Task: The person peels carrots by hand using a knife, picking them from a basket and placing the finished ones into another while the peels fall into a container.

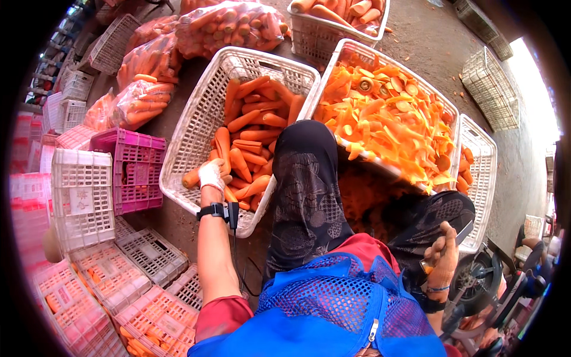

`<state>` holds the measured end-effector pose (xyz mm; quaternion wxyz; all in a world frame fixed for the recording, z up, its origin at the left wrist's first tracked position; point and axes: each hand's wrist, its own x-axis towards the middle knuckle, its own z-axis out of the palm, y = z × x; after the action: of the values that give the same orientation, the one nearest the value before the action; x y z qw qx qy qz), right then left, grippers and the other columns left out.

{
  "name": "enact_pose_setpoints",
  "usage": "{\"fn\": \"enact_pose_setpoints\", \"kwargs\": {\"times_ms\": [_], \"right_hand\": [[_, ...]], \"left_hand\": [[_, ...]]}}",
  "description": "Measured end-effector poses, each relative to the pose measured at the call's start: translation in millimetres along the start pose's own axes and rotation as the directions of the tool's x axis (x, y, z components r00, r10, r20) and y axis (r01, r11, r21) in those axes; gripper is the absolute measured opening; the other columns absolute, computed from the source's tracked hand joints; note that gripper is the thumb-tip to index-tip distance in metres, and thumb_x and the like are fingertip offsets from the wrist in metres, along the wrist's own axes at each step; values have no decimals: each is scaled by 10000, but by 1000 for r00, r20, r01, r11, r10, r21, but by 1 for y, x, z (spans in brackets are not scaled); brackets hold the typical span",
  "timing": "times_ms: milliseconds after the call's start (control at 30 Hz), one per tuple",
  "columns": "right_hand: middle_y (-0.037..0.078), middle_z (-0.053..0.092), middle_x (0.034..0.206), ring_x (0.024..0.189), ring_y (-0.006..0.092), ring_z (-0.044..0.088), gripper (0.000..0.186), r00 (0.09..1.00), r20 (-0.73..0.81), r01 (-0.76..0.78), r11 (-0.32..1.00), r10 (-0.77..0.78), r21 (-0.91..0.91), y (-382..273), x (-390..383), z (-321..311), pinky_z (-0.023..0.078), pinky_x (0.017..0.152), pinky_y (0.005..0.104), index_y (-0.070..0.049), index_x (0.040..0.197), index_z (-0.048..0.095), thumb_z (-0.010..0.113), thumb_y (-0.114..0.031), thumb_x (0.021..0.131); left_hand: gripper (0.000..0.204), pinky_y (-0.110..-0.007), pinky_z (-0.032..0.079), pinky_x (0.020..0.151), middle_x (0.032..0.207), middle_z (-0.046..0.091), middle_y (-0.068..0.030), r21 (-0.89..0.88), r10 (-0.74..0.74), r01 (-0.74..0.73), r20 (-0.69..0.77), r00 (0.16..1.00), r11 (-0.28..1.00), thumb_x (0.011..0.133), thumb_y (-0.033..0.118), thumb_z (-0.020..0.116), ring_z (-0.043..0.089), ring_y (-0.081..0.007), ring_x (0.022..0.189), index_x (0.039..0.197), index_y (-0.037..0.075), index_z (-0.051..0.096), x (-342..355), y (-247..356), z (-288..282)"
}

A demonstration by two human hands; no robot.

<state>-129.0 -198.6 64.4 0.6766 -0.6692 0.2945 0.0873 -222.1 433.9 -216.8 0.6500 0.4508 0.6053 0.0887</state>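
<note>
Peelings [386, 128] heaped at one o'clock suggest plenty done, remainder unclear; our left hand [212, 174] curls among carrots [239, 163], grip uncertain; our right hand [441, 257] clasps a knife [464, 232].

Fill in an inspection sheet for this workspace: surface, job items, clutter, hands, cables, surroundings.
Surface: floor, small scraps scattered.
Job items: whole carrots in a white crate.
Clutter: orange peelings heaped in a second white crate.
Hands: gloved left hand at the carrots, grip unclear; right hand holds a bladed tool.
Cables: dark cable below the left wrist.
Surroundings: magenta crate, carrot-filled bags, wheel.
</note>
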Motion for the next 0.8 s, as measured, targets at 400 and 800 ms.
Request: {"fn": "enact_pose_setpoints", "kwargs": {"times_ms": [400,800], "right_hand": [[-35,475,653,476,82,488,374,991,-126,-74,964,43,-255,5,-12,25,435,454,238,-16,1211,642,585,-365,1091],[-22,503,660,485,91,509,357,987,-134,-120,945,83,-304,3,-11,34,431,449,233,-18,1224,629,590,-346,1089]], "left_hand": [[523,-489,557,989,1159,731,-273,989,356,-73,22,934,130,932,273,701,705,-437,1135,1359,7,559,3,9,63],[178,-303,415,384,627,545,-36,421,-117,-26,311,943,907,858,197,719,541,-190,458,887,77,591,-50,63,43]]}}
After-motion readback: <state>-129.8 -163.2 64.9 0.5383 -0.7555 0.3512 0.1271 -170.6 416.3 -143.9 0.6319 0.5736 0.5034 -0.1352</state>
